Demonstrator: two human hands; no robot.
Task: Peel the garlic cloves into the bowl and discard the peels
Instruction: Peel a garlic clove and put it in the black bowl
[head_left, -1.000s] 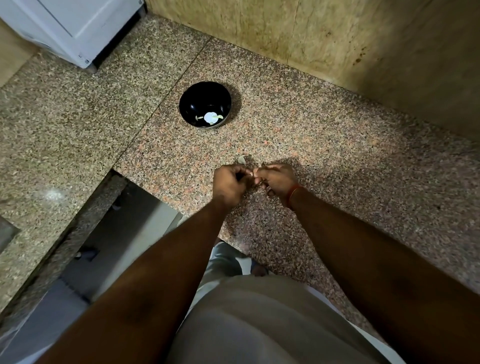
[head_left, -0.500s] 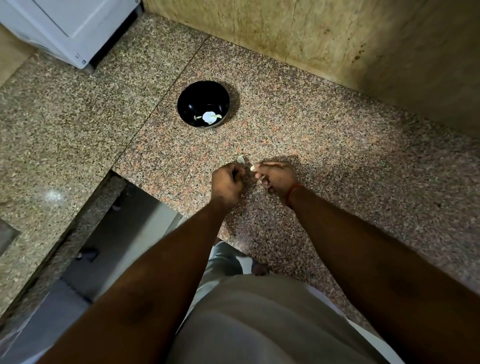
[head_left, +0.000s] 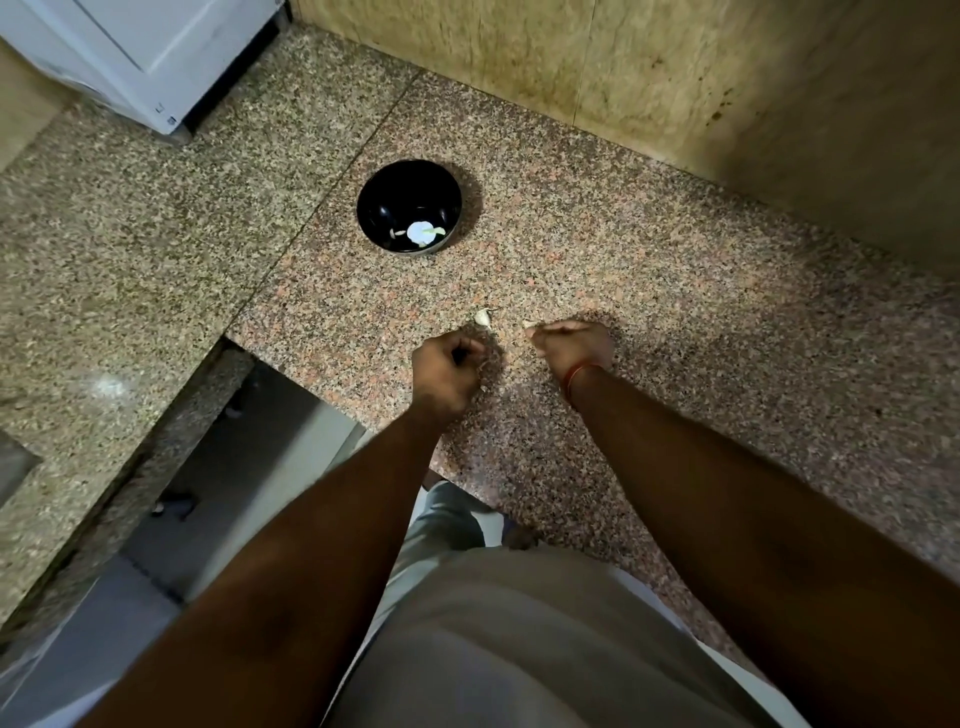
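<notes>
Centre frame on speckled granite counter (head_left: 675, 291), loose garlic clove (head_left: 483, 317) between hands, right hand (head_left: 571, 345) pinching a pale piece (head_left: 529, 324), left hand (head_left: 449, 371) curled, contents unclear, round glossy black bowl (head_left: 384, 208) above holding white peeled cloves (head_left: 418, 232).

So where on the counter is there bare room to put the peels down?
Bare granite lies right of the right hand, toward the wall, and between the bowl and the white appliance. It is crowded between the two hands: a garlic clove lies just beyond the left hand, and the right hand pinches a pale piece.
</notes>
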